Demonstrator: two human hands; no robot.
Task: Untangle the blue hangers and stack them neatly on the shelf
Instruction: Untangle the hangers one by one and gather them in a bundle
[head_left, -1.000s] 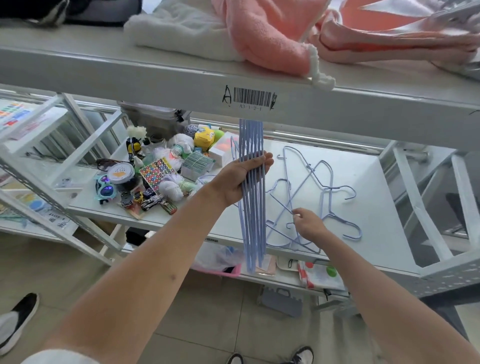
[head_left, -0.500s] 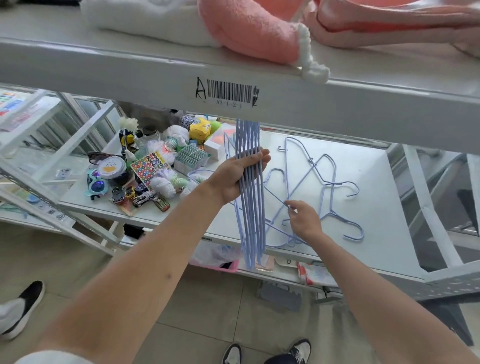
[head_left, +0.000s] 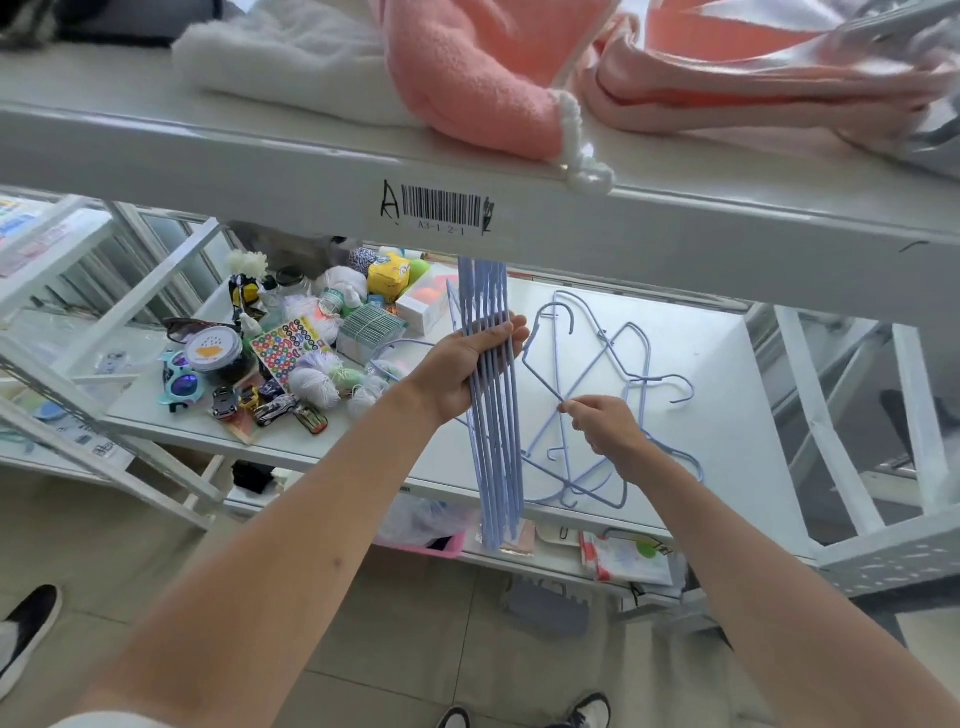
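While your left hand (head_left: 462, 371) has its grip wrapped round the bundle (head_left: 493, 415) of hangers, its long axis runs up and down, top end behind the upper shelf's edge (head_left: 675, 228), bottom end past the shelf (head_left: 737, 415) front. Your right hand (head_left: 605, 426) pinches a wire of the tangle (head_left: 618, 379) lying flat on that shelf, hooks pointing several ways.

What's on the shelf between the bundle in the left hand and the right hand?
In the head view, only tangled hanger wires and bare shelf lie between the bundle, gripped by the left hand, and the right hand.
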